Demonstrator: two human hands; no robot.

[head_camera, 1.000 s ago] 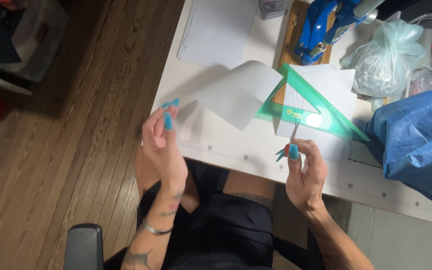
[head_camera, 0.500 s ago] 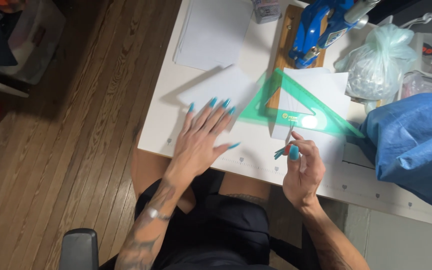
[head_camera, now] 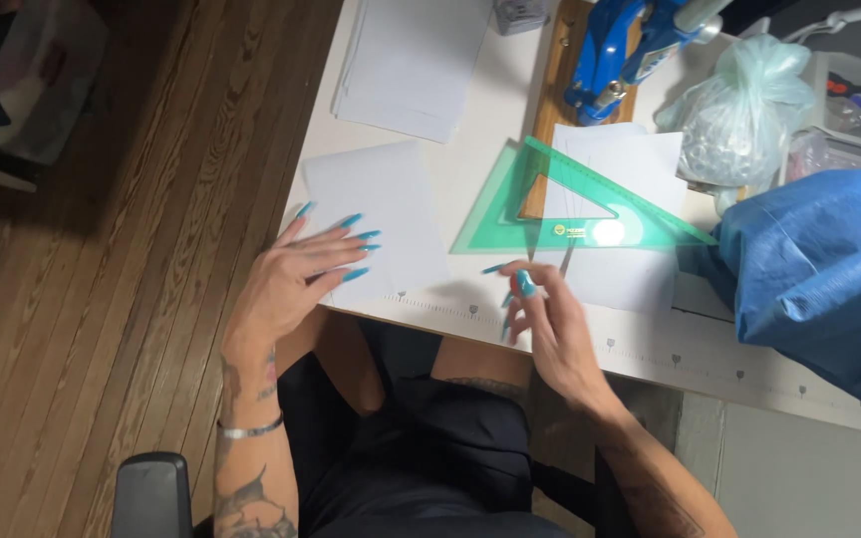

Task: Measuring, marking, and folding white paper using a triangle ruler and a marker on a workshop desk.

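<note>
Two hands at the near tabletop edge, paper and set square between them

Tabletop is white, with its near edge running on a slant from lower left to right and a ruler strip printed along it. Left edge drops to wood floor. Open room: bare strip of tabletop between the paper sheet and the green set square, and the floor side to the left. Right side is crowded: blue cloth hangs over the edge, a knotted clear plastic bag behind it, a blue tool on a wooden board at the back. Stack of white paper sits far left at the back.

Left hand is spread flat, fingers apart, long teal nails pointing right; fingertips rest on the lower left corner of the paper sheet, palm hangs off the tabletop edge. Nothing clasped in it. Sheet lies flat, near the left edge, just short of the ruler strip.

Right hand is at the near edge below the set square, fingers bunched in a pinch grip on a thin pencil-like stick whose tip points up at the set square's lower edge. Whether the tip touches is unclear. Set square lies flat over another white sheet, well apart from the left hand.
</note>
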